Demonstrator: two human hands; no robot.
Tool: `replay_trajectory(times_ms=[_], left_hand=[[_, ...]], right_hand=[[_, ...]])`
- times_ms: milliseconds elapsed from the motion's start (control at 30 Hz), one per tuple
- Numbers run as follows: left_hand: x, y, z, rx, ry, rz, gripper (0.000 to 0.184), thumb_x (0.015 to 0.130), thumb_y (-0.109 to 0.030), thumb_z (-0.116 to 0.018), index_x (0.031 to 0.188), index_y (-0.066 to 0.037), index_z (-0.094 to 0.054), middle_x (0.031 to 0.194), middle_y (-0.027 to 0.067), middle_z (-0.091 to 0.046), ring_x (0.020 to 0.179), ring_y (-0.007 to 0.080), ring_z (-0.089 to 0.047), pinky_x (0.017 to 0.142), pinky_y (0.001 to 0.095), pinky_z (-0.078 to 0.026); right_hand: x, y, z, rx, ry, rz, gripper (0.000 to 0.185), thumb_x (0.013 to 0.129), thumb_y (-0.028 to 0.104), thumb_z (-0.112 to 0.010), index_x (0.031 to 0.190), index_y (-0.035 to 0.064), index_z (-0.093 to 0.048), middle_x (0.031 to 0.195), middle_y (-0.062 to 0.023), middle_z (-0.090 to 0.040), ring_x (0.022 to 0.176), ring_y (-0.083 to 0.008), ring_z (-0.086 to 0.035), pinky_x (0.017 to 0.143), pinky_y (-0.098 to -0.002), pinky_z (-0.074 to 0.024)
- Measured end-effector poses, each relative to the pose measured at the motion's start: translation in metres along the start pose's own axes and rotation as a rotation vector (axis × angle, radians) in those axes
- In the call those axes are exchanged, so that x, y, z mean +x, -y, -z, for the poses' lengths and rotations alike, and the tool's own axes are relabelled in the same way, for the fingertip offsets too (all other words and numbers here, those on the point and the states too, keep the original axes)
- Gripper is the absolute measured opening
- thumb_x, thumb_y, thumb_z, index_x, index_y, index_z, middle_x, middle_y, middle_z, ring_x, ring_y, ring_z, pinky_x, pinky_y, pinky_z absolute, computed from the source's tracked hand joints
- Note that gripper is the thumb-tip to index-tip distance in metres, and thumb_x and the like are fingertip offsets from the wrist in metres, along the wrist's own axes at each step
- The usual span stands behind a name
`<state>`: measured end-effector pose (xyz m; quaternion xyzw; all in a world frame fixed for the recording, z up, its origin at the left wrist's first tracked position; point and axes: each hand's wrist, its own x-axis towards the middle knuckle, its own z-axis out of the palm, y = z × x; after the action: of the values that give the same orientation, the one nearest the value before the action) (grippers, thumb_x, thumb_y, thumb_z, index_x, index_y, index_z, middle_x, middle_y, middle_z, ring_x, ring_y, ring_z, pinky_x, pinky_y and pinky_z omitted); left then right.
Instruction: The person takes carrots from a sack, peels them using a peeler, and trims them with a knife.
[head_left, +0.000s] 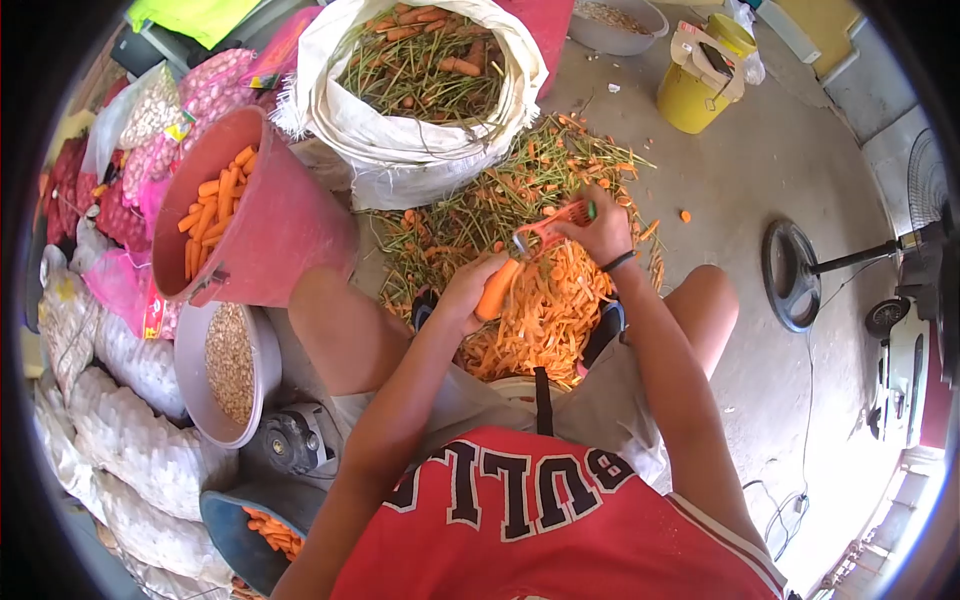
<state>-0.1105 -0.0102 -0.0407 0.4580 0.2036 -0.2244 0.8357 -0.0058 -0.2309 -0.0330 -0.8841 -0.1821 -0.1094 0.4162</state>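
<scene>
My left hand [474, 287] is closed around the lower part of a carrot [497, 290], whose bare orange surface tilts up toward the right. In my right hand [603, 232] is an orange-red peeler [556, 228], its metal head beside the carrot's upper end; whether the blade touches cannot be made out. Below both hands, between my legs, lies a heap of orange carrot peelings [550, 315]. Green stalks and carrot tops [450, 235] spread over the floor just beyond it.
A white sack [420, 160] of untrimmed carrots stands ahead. On the left are a red bucket [290, 215] of peeled carrots, a grey basin [265, 375] and a blue tub [225, 520]. A yellow bucket [690, 95] stands far right, a fan base [791, 275] nearer.
</scene>
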Motion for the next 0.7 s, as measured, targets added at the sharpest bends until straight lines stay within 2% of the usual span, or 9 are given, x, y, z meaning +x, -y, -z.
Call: replay_trajectory(times_ms=[67, 167, 300, 333, 400, 500, 600, 633, 700], left_hand=[[0.0, -0.004, -0.002, -0.059, 0.004, -0.012, 0.028, 0.099, -0.031, -0.051, 0.106, -0.005, -0.059, 0.089, 0.0024, -0.061, 0.067, 0.0102, -0.059, 0.054, 0.0246, -0.05], [0.027, 0.009, 0.019, -0.209, 0.046, 0.016, 0.026, 0.098, -0.03, -0.053, 0.106, -0.006, -0.059, 0.087, 0.0027, -0.06, 0.062, 0.0112, -0.058, 0.052, 0.0248, -0.051], [0.001, 0.0, 0.002, -0.021, 0.013, -0.01, 0.033, 0.099, -0.034, -0.052, 0.112, -0.005, -0.058, 0.09, 0.0062, -0.062, 0.062, 0.0142, -0.06, 0.052, 0.0265, -0.052], [0.002, 0.001, 0.003, -0.042, -0.002, 0.005, 0.032, 0.099, -0.034, -0.052, 0.112, -0.005, -0.058, 0.089, 0.0059, -0.062, 0.062, 0.0141, -0.06, 0.052, 0.0265, -0.051], [0.009, 0.003, 0.006, -0.084, -0.022, 0.025, 0.032, 0.099, -0.035, -0.051, 0.113, -0.007, -0.059, 0.088, 0.0053, -0.063, 0.062, 0.0139, -0.06, 0.051, 0.0263, -0.051], [0.015, 0.002, 0.013, -0.135, 0.073, 0.063, 0.031, 0.099, -0.035, -0.052, 0.111, -0.008, -0.061, 0.084, 0.0036, -0.062, 0.064, 0.0125, -0.059, 0.052, 0.0255, -0.05], [0.018, 0.012, 0.01, -0.09, 0.006, -0.029, 0.031, 0.1, -0.036, -0.051, 0.114, -0.009, -0.061, 0.084, 0.0035, -0.062, 0.068, 0.0116, -0.06, 0.053, 0.0247, -0.05], [0.004, 0.001, 0.005, -0.084, 0.042, 0.03, 0.029, 0.099, -0.029, -0.055, 0.117, -0.006, -0.058, 0.096, 0.0032, -0.06, 0.077, 0.0111, -0.062, 0.059, 0.0276, -0.053], [0.007, 0.004, 0.009, -0.044, 0.027, 0.014, 0.031, 0.099, -0.029, -0.054, 0.119, -0.006, -0.056, 0.096, 0.0034, -0.06, 0.079, 0.0114, -0.062, 0.062, 0.0284, -0.054]], right_hand=[[-0.002, -0.005, -0.002, 0.106, 0.034, -0.068, 0.052, 0.063, 0.024, -0.09, 0.101, 0.0018, -0.064, 0.084, -0.0111, -0.068, 0.073, -0.0222, -0.066, 0.066, -0.0337, -0.0526], [-0.029, 0.032, -0.02, 0.147, 0.172, 0.279, 0.056, 0.06, 0.028, -0.091, 0.103, 0.0051, -0.064, 0.088, -0.0114, -0.065, 0.075, -0.0239, -0.065, 0.066, -0.0358, -0.0542], [-0.011, 0.012, -0.01, 0.095, 0.076, 0.105, 0.058, 0.06, 0.029, -0.091, 0.104, 0.0029, -0.063, 0.088, -0.0133, -0.065, 0.074, -0.0264, -0.066, 0.067, -0.037, -0.0548], [-0.004, 0.004, -0.007, 0.04, 0.022, 0.019, 0.056, 0.061, 0.026, -0.091, 0.102, 0.0008, -0.063, 0.09, -0.0137, -0.066, 0.078, -0.0231, -0.066, 0.07, -0.0352, -0.054], [-0.004, 0.002, -0.005, 0.057, 0.044, -0.062, 0.058, 0.06, 0.027, -0.092, 0.103, 0.0012, -0.063, 0.09, -0.0139, -0.066, 0.08, -0.0231, -0.067, 0.071, -0.0356, -0.0539], [-0.031, 0.037, -0.016, 0.148, 0.217, 0.155, 0.061, 0.06, 0.029, -0.092, 0.106, 0.0015, -0.064, 0.096, -0.0148, -0.067, 0.086, -0.0253, -0.066, 0.076, -0.0365, -0.0531], [-0.024, 0.019, -0.019, 0.06, 0.208, 0.136, 0.06, 0.061, 0.029, -0.092, 0.106, 0.0019, -0.063, 0.099, -0.0151, -0.066, 0.089, -0.0258, -0.066, 0.076, -0.0365, -0.0531], [-0.014, 0.024, -0.007, 0.119, 0.14, 0.041, 0.06, 0.06, 0.029, -0.092, 0.106, 0.0023, -0.063, 0.095, -0.0144, -0.067, 0.086, -0.025, -0.066, 0.075, -0.0364, -0.0529], [-0.005, 0.012, -0.003, 0.076, 0.115, -0.12, 0.061, 0.059, 0.03, -0.092, 0.104, 0.0015, -0.062, 0.089, -0.0135, -0.067, 0.082, -0.0245, -0.066, 0.075, -0.036, -0.0527]])
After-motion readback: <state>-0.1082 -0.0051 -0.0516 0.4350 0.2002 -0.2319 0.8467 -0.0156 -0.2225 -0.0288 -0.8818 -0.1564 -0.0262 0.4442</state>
